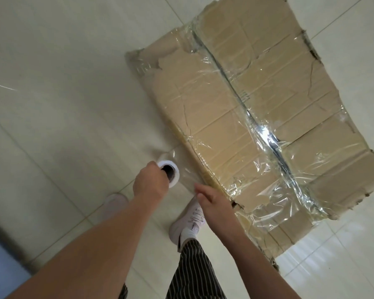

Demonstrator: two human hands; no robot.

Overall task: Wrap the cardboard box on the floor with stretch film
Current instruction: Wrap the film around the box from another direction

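Observation:
A large worn cardboard box [257, 108] stands on the tiled floor, its top and near side covered in shiny clear stretch film. My left hand [150, 182] grips the white stretch film roll [170, 172] by its upper end, just left of the box's near edge. A sheet of clear film [185, 169] runs from the roll to the box. My right hand [214, 200], fingers straight, lies against the film at the box's near corner.
Pale floor tiles [63, 93] spread to the left and beyond the box. My feet in white shoes [188, 221] stand close to the box's near side. A dark-edged grey-blue surface [0, 255] sits at the lower left.

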